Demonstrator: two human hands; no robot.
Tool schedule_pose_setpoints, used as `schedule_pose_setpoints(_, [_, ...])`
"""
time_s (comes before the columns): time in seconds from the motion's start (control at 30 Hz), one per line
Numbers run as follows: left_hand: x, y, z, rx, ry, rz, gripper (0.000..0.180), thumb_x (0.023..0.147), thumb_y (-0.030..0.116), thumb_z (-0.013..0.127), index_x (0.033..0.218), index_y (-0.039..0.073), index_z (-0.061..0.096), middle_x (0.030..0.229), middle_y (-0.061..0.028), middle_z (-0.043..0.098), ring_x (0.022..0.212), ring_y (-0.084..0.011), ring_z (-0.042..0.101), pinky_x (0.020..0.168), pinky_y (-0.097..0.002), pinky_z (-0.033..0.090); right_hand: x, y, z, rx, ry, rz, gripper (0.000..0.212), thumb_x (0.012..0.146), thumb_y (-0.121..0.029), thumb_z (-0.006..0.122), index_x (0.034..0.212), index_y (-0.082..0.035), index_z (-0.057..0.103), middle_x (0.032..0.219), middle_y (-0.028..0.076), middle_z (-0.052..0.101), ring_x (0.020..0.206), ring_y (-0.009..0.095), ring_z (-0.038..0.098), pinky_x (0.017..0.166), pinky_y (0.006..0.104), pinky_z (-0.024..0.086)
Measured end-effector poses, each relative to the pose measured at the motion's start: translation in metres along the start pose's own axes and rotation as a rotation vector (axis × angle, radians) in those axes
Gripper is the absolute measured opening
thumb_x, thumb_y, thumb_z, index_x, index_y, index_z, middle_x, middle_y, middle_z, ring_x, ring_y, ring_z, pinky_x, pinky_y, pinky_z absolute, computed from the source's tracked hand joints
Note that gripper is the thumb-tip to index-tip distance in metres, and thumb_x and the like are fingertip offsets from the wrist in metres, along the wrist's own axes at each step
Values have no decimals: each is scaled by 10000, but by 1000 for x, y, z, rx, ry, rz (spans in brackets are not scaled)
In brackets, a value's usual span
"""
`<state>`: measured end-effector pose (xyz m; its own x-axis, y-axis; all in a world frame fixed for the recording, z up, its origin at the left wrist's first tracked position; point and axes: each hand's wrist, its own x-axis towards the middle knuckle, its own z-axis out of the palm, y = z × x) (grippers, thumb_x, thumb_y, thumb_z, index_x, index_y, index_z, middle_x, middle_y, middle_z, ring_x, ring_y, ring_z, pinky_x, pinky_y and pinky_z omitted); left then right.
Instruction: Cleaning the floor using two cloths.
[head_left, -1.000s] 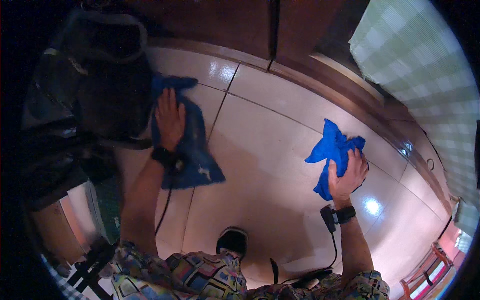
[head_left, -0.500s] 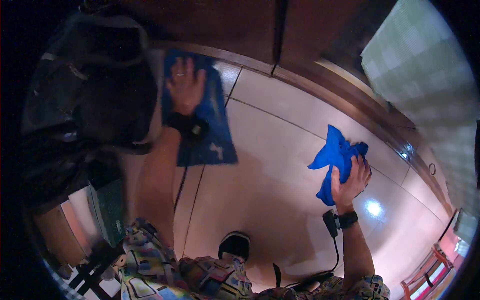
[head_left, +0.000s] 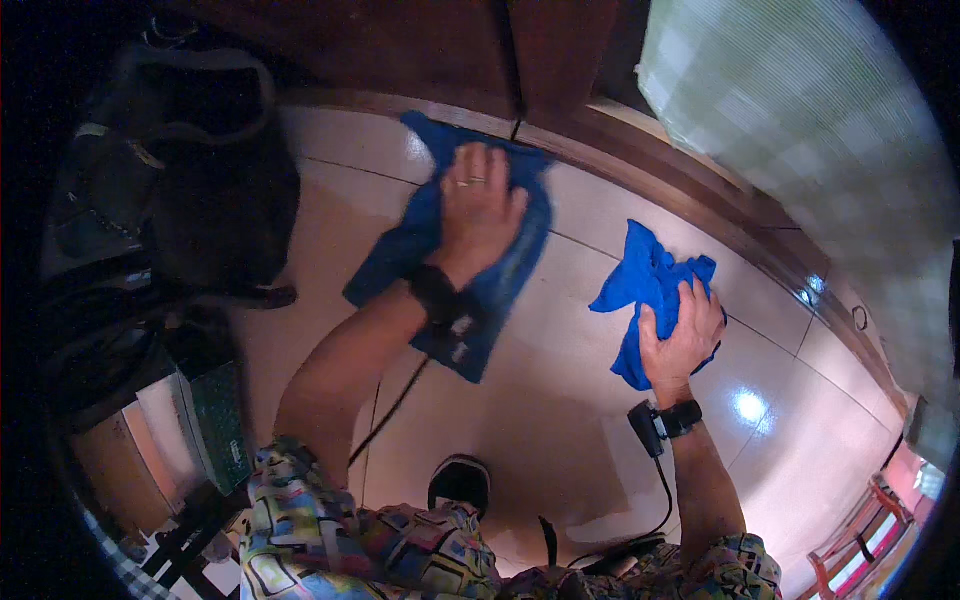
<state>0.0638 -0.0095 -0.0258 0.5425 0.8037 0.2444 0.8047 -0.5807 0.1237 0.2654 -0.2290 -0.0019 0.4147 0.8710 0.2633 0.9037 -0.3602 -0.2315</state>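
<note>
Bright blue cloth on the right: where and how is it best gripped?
Likely the pointed left corner of the bright blue cloth, pinched from the left: that tip juts out free across the floor, whereas the right hand covers its lower right part and the middle is bunched.

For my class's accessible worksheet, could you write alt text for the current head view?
The left hand lies flat on a dark blue cloth and the right hand on a bunched bright blue cloth, both on a pale tiled floor. What looks like a black bag is at left.
</note>
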Motion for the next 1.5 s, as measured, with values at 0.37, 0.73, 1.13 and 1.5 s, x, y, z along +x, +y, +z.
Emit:
schedule_pose_setpoints(0.37, [12,-16,-11,-289,39,259,339,839,176,615,1149,50,567,1188,-148,562,1135,-306,516,965,-416,403,-2,4,-2,57,42,-16,531,754,-347,673,1178,-47,559,1275,125,534,1179,373,442,987,526,313])
schedule_pose_setpoints(0.73, [16,-90,-1,-77,241,115,288,816,131,604,1069,-2,571,1018,-181,573,979,-363,536,852,-461,454,2,-2,1,34,19,-8,526,757,-359,661,1174,-55,560,1270,123,534,1175,366,443,986,527,313])
schedule_pose_setpoints(1.13, [10,-10,-13,-322,-52,297,385,866,154,588,1236,59,539,1265,-153,535,1183,-317,490,998,-442,377,-1,8,3,26,31,-64,528,765,-327,681,1195,-56,535,1271,159,526,1158,392,459,1001,553,306])
schedule_pose_setpoints(1.5, [28,-266,12,148,192,-283,350,929,268,500,1146,-1,553,1174,-218,566,1088,-415,526,919,-478,437,-2,4,6,7,22,-49,509,763,-321,677,1178,-55,546,1260,158,532,1144,392,469,992,545,319])
